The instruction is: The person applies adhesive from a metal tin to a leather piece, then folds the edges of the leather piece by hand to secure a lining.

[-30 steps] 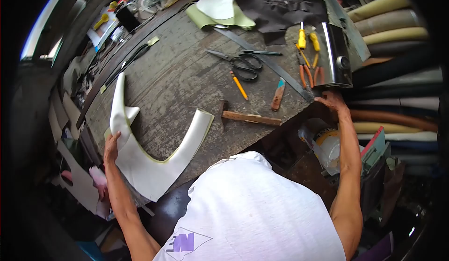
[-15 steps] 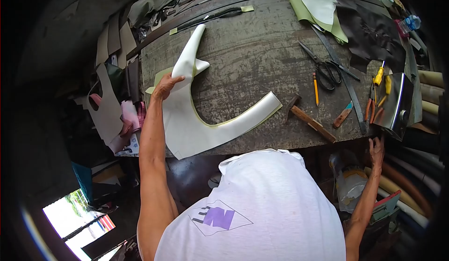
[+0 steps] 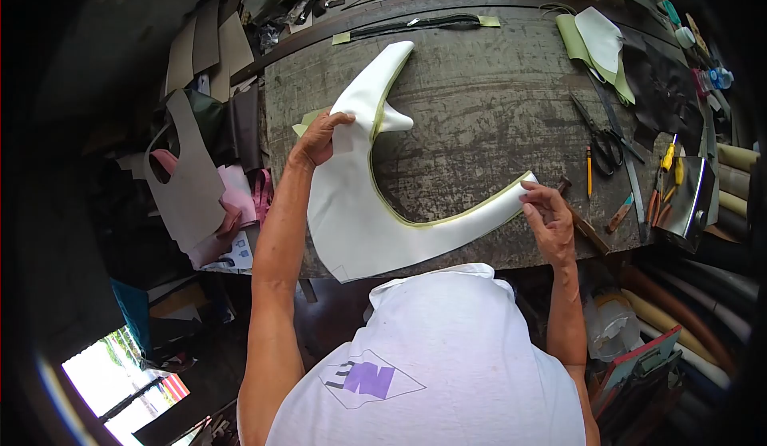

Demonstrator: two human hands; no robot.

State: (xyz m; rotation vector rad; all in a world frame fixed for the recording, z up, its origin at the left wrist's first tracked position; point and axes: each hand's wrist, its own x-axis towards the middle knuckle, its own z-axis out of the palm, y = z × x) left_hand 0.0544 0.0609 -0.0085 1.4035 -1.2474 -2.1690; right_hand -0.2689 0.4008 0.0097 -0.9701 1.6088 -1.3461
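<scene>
A curved white piece with pale green edging (image 3: 351,198) lies on the dark worn table (image 3: 471,102), its lower left part reaching over the front edge. My left hand (image 3: 320,137) grips its left side below the upper arm, thumb on top and the fingers partly hidden. At the tip of the right arm of the piece is my right hand (image 3: 550,221), its fingertips touching the end, fingers slightly bent and apart from the thumb. A hammer (image 3: 587,228) lies just right of that hand, partly hidden behind it.
Scissors (image 3: 605,144), a yellow pencil (image 3: 590,173), a metal ruler and a metal box (image 3: 689,198) lie at the right. A zipper strip (image 3: 415,25) is along the back. Green and white pieces (image 3: 599,42) lie at the back right. Cut sheets (image 3: 188,198) hang at the left.
My right hand has come from beside the metal box at the table's right front to the right end of the white piece. The camera view has shifted, while my left hand keeps its grip.
</scene>
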